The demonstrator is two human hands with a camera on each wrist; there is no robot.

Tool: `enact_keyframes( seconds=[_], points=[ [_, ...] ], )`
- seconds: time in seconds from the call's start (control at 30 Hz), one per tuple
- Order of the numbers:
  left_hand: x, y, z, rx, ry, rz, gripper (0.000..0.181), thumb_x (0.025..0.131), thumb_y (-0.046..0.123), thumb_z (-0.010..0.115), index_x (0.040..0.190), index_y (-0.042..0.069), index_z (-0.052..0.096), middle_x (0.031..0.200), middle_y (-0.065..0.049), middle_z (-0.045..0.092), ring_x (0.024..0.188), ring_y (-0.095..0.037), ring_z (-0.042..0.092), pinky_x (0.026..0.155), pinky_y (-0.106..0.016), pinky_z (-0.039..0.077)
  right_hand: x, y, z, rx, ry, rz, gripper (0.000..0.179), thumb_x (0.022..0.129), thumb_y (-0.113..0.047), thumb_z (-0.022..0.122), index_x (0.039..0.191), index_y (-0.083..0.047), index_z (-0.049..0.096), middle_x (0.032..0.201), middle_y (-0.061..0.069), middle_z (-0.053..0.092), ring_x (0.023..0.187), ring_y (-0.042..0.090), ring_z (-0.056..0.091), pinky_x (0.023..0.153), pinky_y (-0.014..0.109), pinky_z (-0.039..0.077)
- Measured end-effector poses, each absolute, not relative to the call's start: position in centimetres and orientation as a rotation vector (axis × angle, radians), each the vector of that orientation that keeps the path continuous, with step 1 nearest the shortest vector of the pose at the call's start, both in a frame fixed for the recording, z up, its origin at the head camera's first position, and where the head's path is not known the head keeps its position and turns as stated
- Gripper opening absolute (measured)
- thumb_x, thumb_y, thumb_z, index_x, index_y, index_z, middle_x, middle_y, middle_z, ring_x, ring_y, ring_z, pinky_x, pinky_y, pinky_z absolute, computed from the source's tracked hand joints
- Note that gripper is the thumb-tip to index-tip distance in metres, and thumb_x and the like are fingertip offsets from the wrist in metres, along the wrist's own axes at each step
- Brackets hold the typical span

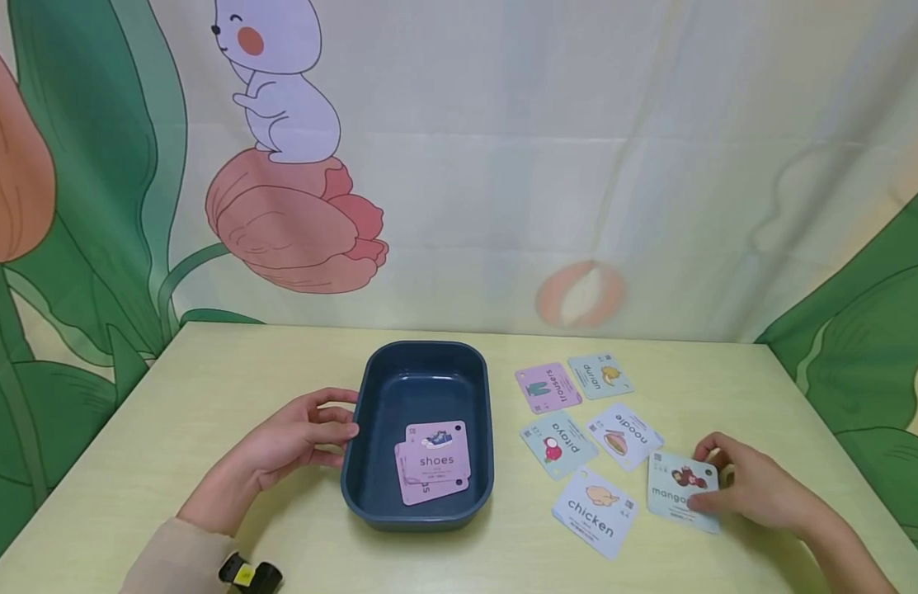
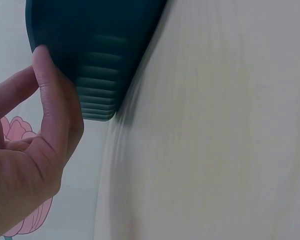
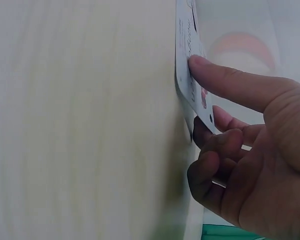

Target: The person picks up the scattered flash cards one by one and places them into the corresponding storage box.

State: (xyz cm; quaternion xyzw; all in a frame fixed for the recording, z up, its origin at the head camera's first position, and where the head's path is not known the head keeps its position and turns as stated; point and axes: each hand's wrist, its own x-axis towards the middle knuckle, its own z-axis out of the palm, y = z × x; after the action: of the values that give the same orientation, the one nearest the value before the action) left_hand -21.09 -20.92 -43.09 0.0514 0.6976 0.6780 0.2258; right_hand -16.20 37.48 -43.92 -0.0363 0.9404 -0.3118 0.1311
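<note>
My left hand (image 1: pixel 298 437) touches the outer left side of a dark blue rectangular box (image 1: pixel 410 400), its fingers loosely bent against the wall. The left wrist view has a fingertip on the box's ribbed outside (image 2: pixel 97 72). Inside the box lie pink cards, the top one a "shoes" card (image 1: pixel 436 462). Over at the right, my right hand (image 1: pixel 751 487) pinches a pale green card lettered "mango…" (image 1: pixel 670 474), the thumb covering the rest of the word. In the right wrist view, the thumb presses the card's face and fingers reach under its edge.
Between box and right hand lie a "trousers" card (image 1: pixel 548 388), "durian" card (image 1: pixel 601 376), "pitaya" card (image 1: pixel 558 445), "noodle" card (image 1: pixel 624 436) and "chicken" card (image 1: pixel 595 511). A printed curtain (image 1: pixel 459 206) hangs behind the table (image 1: pixel 243 363).
</note>
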Motion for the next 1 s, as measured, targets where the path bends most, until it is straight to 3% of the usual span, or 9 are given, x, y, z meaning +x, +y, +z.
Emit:
enact_keyframes(
  seconds=[0.37, 0.53, 0.8, 1.0],
  points=[
    [-21.04, -20.93, -42.98, 0.131, 1.929, 1.868, 0.062, 0.098, 0.008, 0.069, 0.149, -0.004, 0.035, 0.117, -0.019, 0.059, 0.09, -0.026, 0.067, 0.079, -0.039, 0.061, -16.34, 37.52, -43.72, -0.008, 2.721, -1.066, 0.037, 0.092, -0.025, 0.079, 0.117, -0.002, 0.064, 0.094, 0.007, 0.062, 0.085, 0.023, 0.053, 0.065, 0.028, 0.044],
    [-20.98, -20.91, -42.92, 0.137, 1.927, 1.868, 0.061, 0.099, 0.007, 0.068, 0.149, -0.004, 0.036, 0.116, -0.018, 0.06, 0.089, -0.026, 0.067, 0.078, -0.038, 0.061, -16.47, 37.85, -43.76, 0.019, 2.673, -1.178, 0.037, 0.093, -0.02, 0.078, 0.119, 0.002, 0.064, 0.091, 0.008, 0.062, 0.077, 0.02, 0.055, 0.06, 0.026, 0.047],
    [-20.99, -20.9, -42.89, 0.136, 1.918, 1.873, 0.061, 0.098, 0.007, 0.068, 0.149, -0.004, 0.036, 0.115, -0.018, 0.059, 0.088, -0.025, 0.067, 0.077, -0.037, 0.061, -16.64, 38.34, -43.59, 0.097, 2.565, -1.316, 0.042, 0.095, -0.021, 0.076, 0.123, 0.008, 0.064, 0.092, 0.006, 0.066, 0.064, 0.017, 0.049, 0.057, 0.026, 0.042],
    [-20.99, -20.91, -42.94, 0.132, 1.919, 1.875, 0.061, 0.098, 0.008, 0.069, 0.149, -0.004, 0.037, 0.113, -0.017, 0.06, 0.087, -0.025, 0.066, 0.077, -0.037, 0.061, -16.74, 38.39, -43.04, 0.021, 2.486, -1.426, 0.04, 0.096, -0.018, 0.074, 0.121, 0.011, 0.063, 0.079, 0.003, 0.063, 0.058, 0.014, 0.044, 0.056, 0.027, 0.039]
  ],
)
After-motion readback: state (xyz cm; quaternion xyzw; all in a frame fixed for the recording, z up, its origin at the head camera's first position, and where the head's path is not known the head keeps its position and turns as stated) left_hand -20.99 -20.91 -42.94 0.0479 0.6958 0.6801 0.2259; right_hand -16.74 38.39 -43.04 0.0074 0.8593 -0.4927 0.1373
